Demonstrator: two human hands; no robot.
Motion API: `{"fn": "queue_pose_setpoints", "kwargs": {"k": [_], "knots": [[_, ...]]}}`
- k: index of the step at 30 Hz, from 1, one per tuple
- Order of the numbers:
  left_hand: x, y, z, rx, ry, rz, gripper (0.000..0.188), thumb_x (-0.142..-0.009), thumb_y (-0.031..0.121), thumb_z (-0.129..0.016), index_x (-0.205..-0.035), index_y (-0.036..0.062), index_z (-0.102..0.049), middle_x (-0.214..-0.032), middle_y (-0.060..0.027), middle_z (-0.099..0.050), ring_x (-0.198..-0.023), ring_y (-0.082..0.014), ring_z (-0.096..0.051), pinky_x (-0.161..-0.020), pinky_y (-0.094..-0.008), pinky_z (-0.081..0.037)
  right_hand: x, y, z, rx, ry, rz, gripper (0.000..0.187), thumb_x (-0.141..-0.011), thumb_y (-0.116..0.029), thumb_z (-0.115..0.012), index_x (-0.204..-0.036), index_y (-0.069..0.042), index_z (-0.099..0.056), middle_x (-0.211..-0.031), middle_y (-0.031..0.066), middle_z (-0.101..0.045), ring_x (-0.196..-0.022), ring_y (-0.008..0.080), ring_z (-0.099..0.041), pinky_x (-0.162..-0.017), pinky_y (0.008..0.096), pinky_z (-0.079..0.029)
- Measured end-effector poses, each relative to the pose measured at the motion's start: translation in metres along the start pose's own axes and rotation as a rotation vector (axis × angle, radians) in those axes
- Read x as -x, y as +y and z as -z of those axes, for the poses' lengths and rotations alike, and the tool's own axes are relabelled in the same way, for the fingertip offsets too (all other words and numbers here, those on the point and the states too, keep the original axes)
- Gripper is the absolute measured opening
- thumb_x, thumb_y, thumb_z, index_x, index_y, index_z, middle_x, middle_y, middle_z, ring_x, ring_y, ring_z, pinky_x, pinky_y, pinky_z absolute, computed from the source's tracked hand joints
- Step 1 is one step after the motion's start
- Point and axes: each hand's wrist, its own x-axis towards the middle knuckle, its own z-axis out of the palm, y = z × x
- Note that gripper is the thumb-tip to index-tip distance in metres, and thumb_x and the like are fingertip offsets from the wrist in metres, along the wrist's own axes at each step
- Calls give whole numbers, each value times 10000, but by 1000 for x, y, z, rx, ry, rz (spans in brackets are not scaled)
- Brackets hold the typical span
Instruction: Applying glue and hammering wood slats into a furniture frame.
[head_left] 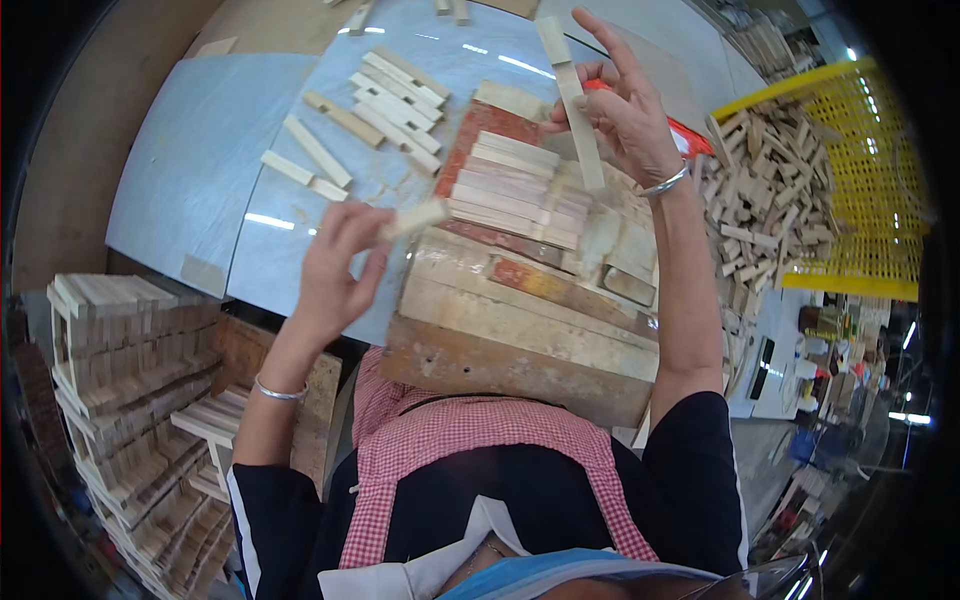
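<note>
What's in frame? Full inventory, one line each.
wood strip: one, pale, long, upright in right hand
short wood piece: one, pale, in left hand
stacked strips: one batch, pale and pinkish, on worn plank board
plank board: one, brown, in front of torso
loose strips: about a dozen, pale, on grey tabletop
yellow mesh crate: one, right, with heaped offcuts
strip stacks: several tiers, pale, lower left
left hand: pinching the short piece
right hand: gripping the long strip
</note>
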Motion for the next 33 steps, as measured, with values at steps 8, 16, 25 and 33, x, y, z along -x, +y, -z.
{"fn": "queue_pose_setpoints", "kwargs": {"k": [8,16,25,33], "knots": [[-10,32,-92,-265,-273,-607,434,-685,-16,-638,-1117,6,-608,-1027,-107,-577,-906,-258,-559,-779,-359,-483,21,24,37,16,279,74,395,-935,-126,-529,-1313,-28,-464,-888,79,-543,-766,162,-663,-736,317,-598],[-28,24,-110,-352,-256,-652,496,-672,18,-635,-1166,45,-601,-1013,-59,-564,-902,-225,-538,-780,-345,-444,32,40,63,311,369,116,473,-983,-202,-520,-1415,-101,-358,-903,12,-539,-785,101,-569,-695,240,-518],[-51,48,-108,4,-86,-374,438,-775,102,-746,-1164,19,-562,-1020,-93,-551,-957,-215,-567,-811,-345,-480,28,48,25,248,446,269,466,-995,-142,-488,-1447,-113,-377,-850,-43,-506,-698,16,-417,-622,166,-374],[-86,50,-107,660,77,95,269,-880,135,-687,-968,-7,-475,-941,-84,-535,-824,-131,-610,-660,-252,-542,37,41,-4,16,450,270,336,-963,-226,-567,-1240,-37,-536,-826,33,-604,-645,83,-613,-531,214,-547]]}}
